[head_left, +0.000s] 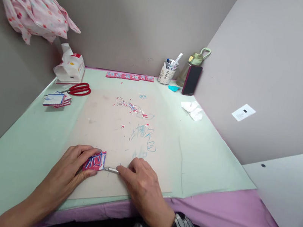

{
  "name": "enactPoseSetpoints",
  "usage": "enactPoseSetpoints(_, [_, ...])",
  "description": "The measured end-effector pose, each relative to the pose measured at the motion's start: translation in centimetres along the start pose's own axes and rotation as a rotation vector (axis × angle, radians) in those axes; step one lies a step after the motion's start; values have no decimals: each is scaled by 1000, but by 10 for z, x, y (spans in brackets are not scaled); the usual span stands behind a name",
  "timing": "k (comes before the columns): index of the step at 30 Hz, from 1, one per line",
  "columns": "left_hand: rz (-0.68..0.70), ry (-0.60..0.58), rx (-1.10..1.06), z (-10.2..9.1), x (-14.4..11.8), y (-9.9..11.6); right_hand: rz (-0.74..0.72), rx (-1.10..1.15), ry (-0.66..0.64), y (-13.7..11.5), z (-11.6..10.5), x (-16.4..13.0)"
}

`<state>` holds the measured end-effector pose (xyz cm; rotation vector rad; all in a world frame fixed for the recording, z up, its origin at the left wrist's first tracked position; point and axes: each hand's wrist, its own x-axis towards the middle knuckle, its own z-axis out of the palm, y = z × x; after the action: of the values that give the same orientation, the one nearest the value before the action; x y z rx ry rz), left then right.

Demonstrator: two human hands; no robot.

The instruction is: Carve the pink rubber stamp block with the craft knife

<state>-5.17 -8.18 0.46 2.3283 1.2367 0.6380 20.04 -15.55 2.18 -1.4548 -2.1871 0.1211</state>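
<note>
My left hand (77,163) grips a small red card (95,161) by its left side, thumb and fingers closed on it. Blue-outlined white strokes cover the card's face, partly hidden under my fingers. In my right hand (142,183) is a slim metal craft knife (112,170), its tip pointing left at the card's lower right edge. Whether the blade touches the card is hard to tell. Both hands rest low over a pale board (104,192) with blue-green handwriting on it.
Red and white scraps (133,107) lie mid-board. Red-handled scissors (79,89), stacked cards (56,99) and a tissue pack (71,68) sit at left. A character strip (130,76), pen jar (168,72), bottle (185,71), phone (192,80) and crumpled tissue (192,109) stand or lie farther back.
</note>
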Motion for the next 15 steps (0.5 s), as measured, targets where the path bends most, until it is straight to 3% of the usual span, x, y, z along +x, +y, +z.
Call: enactPoseSetpoints(15, [6,4,-4,0,-1,0,-2,6,-33,-1,3,4])
